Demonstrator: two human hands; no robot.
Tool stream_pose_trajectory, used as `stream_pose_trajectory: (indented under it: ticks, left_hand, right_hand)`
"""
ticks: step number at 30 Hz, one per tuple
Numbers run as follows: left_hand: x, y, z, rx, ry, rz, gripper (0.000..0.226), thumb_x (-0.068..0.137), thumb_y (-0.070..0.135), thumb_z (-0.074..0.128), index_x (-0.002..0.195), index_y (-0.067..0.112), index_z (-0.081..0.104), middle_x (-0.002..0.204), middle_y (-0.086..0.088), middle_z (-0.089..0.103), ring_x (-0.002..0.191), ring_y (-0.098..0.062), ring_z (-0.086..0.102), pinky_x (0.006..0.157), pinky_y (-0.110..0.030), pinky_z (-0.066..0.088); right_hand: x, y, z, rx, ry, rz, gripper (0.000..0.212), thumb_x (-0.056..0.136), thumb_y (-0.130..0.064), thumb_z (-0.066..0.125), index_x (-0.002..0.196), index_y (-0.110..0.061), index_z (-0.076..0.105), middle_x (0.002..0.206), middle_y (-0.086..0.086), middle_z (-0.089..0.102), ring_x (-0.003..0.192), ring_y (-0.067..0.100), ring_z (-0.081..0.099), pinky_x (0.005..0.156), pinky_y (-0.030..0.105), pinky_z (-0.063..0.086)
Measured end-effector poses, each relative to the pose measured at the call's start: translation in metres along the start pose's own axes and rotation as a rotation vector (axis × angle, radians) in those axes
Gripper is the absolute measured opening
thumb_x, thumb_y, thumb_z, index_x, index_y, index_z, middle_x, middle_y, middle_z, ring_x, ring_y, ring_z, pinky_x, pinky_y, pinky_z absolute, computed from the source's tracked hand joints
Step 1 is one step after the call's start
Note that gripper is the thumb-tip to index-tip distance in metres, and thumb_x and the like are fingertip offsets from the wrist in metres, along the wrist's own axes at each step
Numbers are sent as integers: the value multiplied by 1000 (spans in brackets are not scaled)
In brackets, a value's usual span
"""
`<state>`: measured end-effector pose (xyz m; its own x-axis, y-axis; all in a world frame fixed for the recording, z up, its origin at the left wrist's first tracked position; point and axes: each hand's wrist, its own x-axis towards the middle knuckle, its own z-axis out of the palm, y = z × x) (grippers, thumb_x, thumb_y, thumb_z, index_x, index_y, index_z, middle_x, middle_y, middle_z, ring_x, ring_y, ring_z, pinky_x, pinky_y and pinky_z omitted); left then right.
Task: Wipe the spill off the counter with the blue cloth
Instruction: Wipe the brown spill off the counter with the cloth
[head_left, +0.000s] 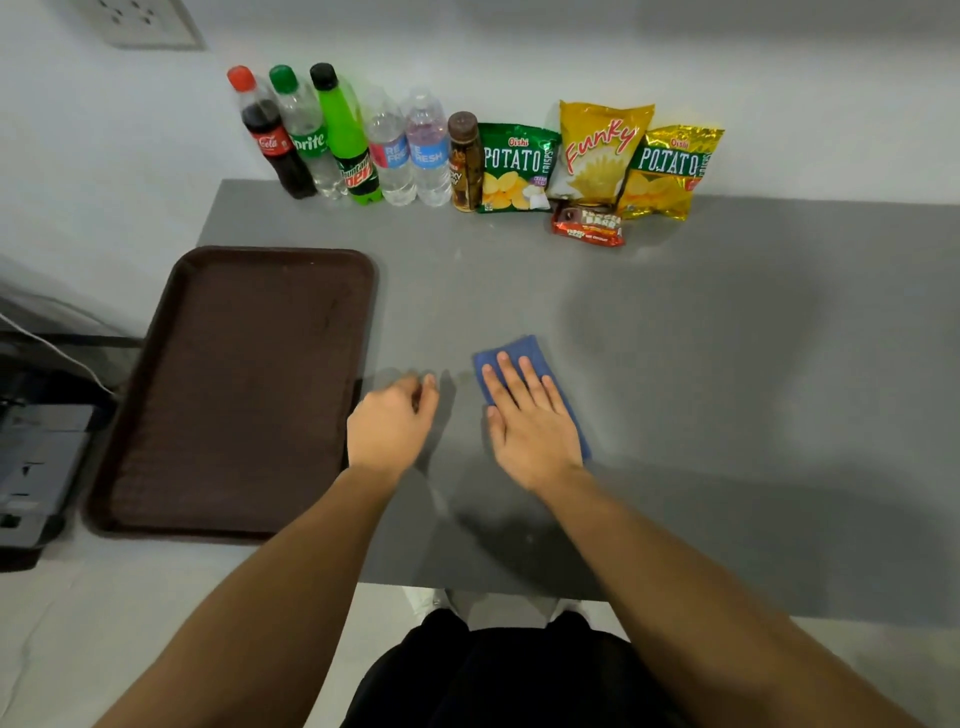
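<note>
A: Where is the blue cloth (524, 376)?

B: It lies flat on the grey counter (701, 364), under the right hand (530, 421). The hand lies palm down on it with the fingers (511, 376) straight and spread wide, pressing it rather than pinching it. The far end of the cloth shows beyond the fingertips, and a thin strip shows along the outer edge of the hand.

A: And the left hand (389, 421)?

B: It sits just to the left of the right hand, apart from the cloth. Its fingers are curled loosely inward and hold nothing. Whether the fingertips touch the counter, I cannot tell.

A: Can you see the spill?

B: There is a faint smudge (464, 376) on the counter between the two hands, just beside the cloth's left edge. It is too dim to say more.

A: What else is around?

B: A brown tray (234, 395) lies to the left of the left hand, its near right edge just beside that hand. Well beyond both hands, against the wall, stands a row of bottles: a cola bottle (270, 137), a lemon-lime soda (306, 135), a green soda (348, 140), two water bottles (410, 150) and a small brown bottle (464, 163). To the right of those lean three crisp bags (597, 156), with a red snack pack (588, 224) lying in front of them.
</note>
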<state>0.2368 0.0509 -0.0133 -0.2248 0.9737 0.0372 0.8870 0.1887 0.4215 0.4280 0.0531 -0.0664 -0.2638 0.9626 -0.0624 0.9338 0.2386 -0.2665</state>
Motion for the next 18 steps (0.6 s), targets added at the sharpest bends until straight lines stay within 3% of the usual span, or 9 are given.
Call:
stream_pose_trajectory:
  ticks: [5,7,10,14,18]
  left_hand:
    - [10,-15,-9,-28,8,-3,48,103,46,50,66,15,48,54,-2,52,56,-39,51,55,-34,30]
    - [16,-22,-13,-28,20,-1,48,103,45,50,64,17,44,52,6,41,52,-30,40,54,-33,27]
    - [23,-34,-19,-29,33,-2,47,103,44,50,64,17,46,51,9,36,52,-27,38,54,-32,28]
    - [30,-47,-23,-46,28,-4,47,103,44,48,67,14,50,53,5,43,52,-27,41,55,-33,31]
    - [32,-55,-25,-46,24,19,46,104,42,50,65,18,46,56,3,47,52,-26,41,54,-32,31]
  right_hand:
    - [0,22,-2,-28,20,111,60,105,-34,33,163,-24,23,172,-2,14,159,23,15,128,43,14]
    - [-13,24,-1,-30,5,154,61,105,-36,26,164,-24,17,172,-2,8,159,23,9,129,44,11]
    - [-41,16,4,-33,-31,151,63,104,-40,16,164,-24,10,172,-3,0,160,22,1,130,44,7]
    - [-67,-19,14,-71,31,111,61,105,-36,29,163,-19,24,171,3,16,158,27,15,126,47,21]
    - [-64,-57,26,-48,69,-27,61,104,-35,39,162,-20,27,170,2,24,157,26,22,126,46,24]
